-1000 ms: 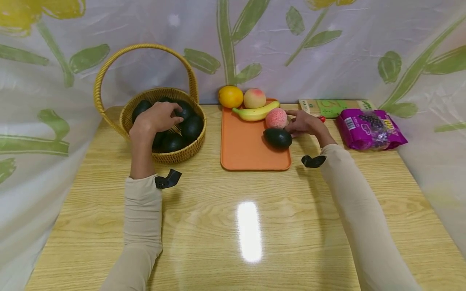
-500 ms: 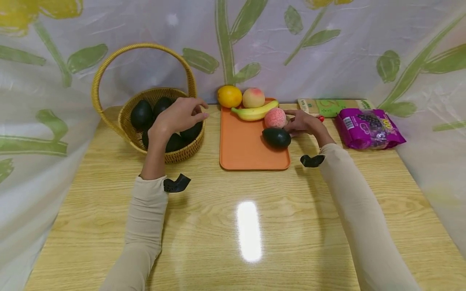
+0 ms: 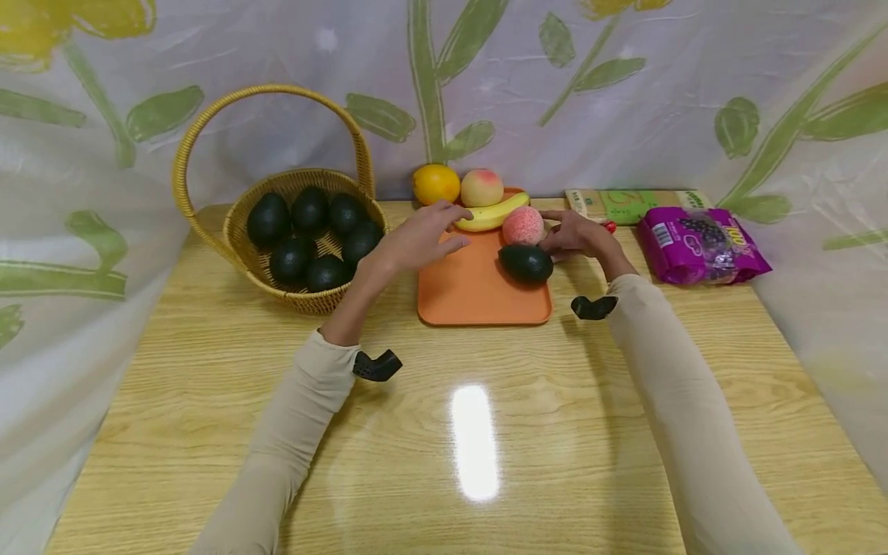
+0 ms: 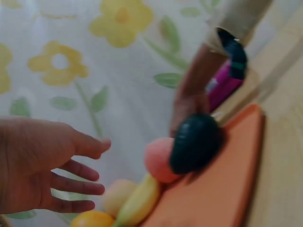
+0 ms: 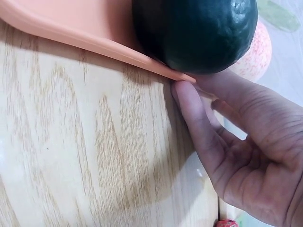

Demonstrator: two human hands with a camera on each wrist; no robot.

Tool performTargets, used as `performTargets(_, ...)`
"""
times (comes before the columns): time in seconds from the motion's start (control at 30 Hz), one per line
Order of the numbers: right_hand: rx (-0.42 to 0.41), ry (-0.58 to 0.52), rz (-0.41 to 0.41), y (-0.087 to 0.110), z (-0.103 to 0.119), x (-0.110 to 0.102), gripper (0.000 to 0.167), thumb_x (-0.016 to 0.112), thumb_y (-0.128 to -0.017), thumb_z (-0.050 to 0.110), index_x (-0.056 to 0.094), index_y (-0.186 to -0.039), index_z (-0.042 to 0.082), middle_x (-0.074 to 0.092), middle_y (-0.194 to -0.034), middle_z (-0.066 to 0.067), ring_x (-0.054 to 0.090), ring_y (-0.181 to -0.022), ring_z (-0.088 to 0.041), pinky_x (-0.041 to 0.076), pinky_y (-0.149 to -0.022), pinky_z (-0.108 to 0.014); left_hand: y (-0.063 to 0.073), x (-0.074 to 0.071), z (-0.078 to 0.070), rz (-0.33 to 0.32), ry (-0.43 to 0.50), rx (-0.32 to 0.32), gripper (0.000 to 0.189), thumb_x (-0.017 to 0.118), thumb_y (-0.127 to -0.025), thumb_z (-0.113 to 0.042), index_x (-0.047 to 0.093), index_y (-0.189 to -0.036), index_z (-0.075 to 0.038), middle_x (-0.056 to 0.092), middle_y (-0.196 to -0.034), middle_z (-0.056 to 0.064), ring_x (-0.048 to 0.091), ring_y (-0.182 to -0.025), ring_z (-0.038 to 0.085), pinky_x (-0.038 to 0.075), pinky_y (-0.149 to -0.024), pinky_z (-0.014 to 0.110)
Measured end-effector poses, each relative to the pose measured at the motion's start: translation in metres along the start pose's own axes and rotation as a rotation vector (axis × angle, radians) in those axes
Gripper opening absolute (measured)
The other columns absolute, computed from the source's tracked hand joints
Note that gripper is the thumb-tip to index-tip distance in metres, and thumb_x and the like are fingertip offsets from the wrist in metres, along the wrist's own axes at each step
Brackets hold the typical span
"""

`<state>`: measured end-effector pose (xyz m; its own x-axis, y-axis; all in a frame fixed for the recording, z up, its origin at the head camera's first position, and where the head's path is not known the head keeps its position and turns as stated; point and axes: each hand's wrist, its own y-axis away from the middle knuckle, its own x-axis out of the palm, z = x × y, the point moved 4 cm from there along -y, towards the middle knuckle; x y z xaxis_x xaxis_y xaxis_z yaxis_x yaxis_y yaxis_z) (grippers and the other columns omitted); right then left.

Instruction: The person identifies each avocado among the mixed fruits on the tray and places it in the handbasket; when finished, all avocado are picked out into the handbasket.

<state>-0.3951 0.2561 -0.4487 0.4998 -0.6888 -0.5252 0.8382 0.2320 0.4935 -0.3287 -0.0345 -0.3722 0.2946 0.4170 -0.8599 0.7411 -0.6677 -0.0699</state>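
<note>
My left hand [image 3: 416, 240] reaches over the left part of the orange tray [image 3: 479, 304], fingers spread and holding nothing, near the banana [image 3: 496, 213]. At the tray's right side, my right hand [image 3: 574, 233] pinches the rim between thumb and finger, as the right wrist view shows. Next to those fingers lies a dark green avocado [image 5: 199, 33], with a speckled pink peach [image 3: 523, 226] behind it. A pale peach [image 3: 482, 188] and an orange fruit [image 3: 436, 185] sit at the tray's back edge.
Left of the tray stands a wicker basket [image 3: 315, 304] with a tall handle and several dark avocados [image 3: 268, 220]. To the right lie a purple grape-print packet [image 3: 704, 245] and a flat green-and-brown packet [image 3: 631, 206]. A small red item [image 3: 610, 227] is by the right wrist.
My left hand has left the basket and moved right to above the tray, its fingers opening out. The right hand stays at the tray's edge.
</note>
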Motion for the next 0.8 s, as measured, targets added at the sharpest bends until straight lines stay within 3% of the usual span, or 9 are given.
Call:
performTargets(0.33, -0.020, 0.019, 0.006, 0.000, 0.000, 0.000, 0.092, 0.072, -0.095, 0.016, 0.018, -0.169, 0.020, 0.061, -0.116, -0.010, 0.065, -0.075, -0.006, 0.060, -0.072, -0.023, -0.022, 0.046, -0.015, 0.094, 0.009, 0.096, 0.057, 0.058, -0.109, -0.032, 0.043, -0.158, -0.007, 0.043, -0.162, 0.015, 0.044, -0.150, 0.030, 0.035, -0.127, 0.043)
performTargets(0.47, 0.000, 0.016, 0.015, -0.001, 0.000, 0.000, 0.091, 0.070, -0.097, 0.017, 0.015, -0.170, 0.020, 0.060, -0.127, -0.015, 0.065, -0.078, -0.005, 0.061, -0.075, -0.024, -0.027, 0.063, -0.023, 0.142, 0.031, 0.146, 0.061, 0.055, -0.109, -0.036, 0.038, -0.162, -0.010, 0.036, -0.168, 0.013, 0.038, -0.155, 0.028, 0.031, -0.130, 0.041)
performTargets(0.63, -0.010, 0.010, 0.020, -0.001, 0.002, 0.000, 0.090, 0.068, -0.099, 0.017, 0.013, -0.170, 0.019, 0.053, -0.145, -0.026, 0.066, -0.079, -0.004, 0.062, -0.076, -0.024, -0.029, 0.079, -0.028, 0.189, -0.018, 0.157, 0.064, 0.054, -0.110, -0.035, 0.030, -0.166, -0.015, 0.021, -0.176, 0.011, 0.023, -0.163, 0.028, 0.024, -0.133, 0.043)
performTargets(0.8, -0.007, 0.008, 0.021, 0.000, 0.000, -0.001, 0.090, 0.068, -0.099, 0.016, 0.013, -0.170, 0.020, 0.054, -0.143, -0.025, 0.067, -0.077, -0.005, 0.061, -0.074, -0.024, -0.029, 0.088, -0.031, 0.191, -0.031, 0.162, 0.066, 0.056, -0.109, -0.033, 0.027, -0.167, -0.020, 0.019, -0.175, 0.010, 0.022, -0.163, 0.028, 0.030, -0.130, 0.046)
